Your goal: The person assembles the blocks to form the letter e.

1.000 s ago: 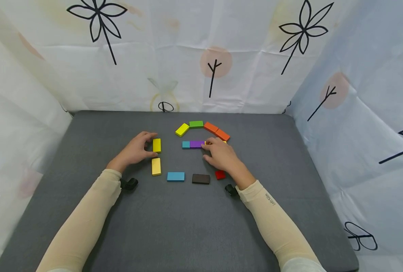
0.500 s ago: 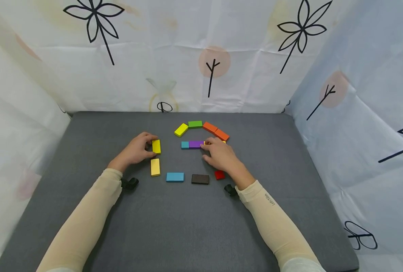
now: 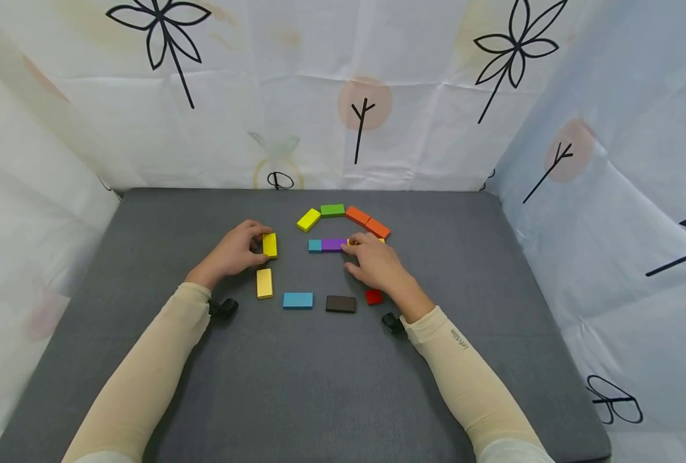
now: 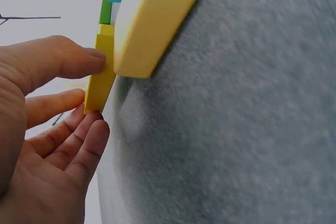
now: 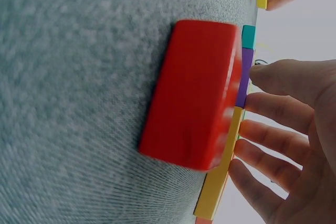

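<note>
My left hand point(image 3: 235, 249) pinches a bright yellow block point(image 3: 270, 245) between thumb and fingers, at its near and far ends. In the left wrist view the thumb lies across that yellow block point(image 4: 102, 72). A paler yellow block point(image 3: 264, 283) lies just nearer than this hand. My right hand point(image 3: 375, 262) is over a row made of a teal block point(image 3: 315, 246), a purple block point(image 3: 334, 245) and an orange-yellow block point(image 5: 215, 182). Its fingers are fairly straight and appear to touch the row. The hand partly hides a red block point(image 3: 374, 297).
Beyond the row, an arc holds another yellow block point(image 3: 308, 220), a green block point(image 3: 332, 211) and two orange blocks point(image 3: 368, 221). A blue block point(image 3: 297, 301) and a dark brown block point(image 3: 341, 304) lie nearer. Everything is on a grey table point(image 3: 314, 386) with patterned cloth point(image 3: 296, 96) behind.
The left hand has shifted the bright yellow block slightly away from me and to the right, widening its gap to the paler yellow one. My right hand stays in place.
</note>
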`<move>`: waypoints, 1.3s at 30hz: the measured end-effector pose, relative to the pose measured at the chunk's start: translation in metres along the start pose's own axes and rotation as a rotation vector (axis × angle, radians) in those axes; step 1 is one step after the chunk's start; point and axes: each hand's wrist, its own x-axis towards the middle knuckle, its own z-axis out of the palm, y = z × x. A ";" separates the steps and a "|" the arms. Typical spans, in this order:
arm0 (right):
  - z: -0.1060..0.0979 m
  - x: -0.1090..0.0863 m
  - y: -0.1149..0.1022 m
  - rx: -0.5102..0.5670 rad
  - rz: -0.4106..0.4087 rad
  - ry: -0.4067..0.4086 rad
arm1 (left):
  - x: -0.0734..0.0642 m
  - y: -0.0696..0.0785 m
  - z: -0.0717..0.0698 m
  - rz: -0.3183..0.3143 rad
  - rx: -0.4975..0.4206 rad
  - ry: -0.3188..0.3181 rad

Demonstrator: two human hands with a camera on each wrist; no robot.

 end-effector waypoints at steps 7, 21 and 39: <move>0.001 0.000 0.000 0.005 0.004 -0.003 | 0.008 0.006 0.002 0.022 0.003 -0.008; 0.001 0.001 0.000 0.003 0.016 -0.001 | 0.024 0.020 0.005 0.050 0.023 -0.035; 0.000 0.000 -0.002 0.001 0.024 -0.010 | 0.045 0.036 0.009 0.089 0.034 -0.078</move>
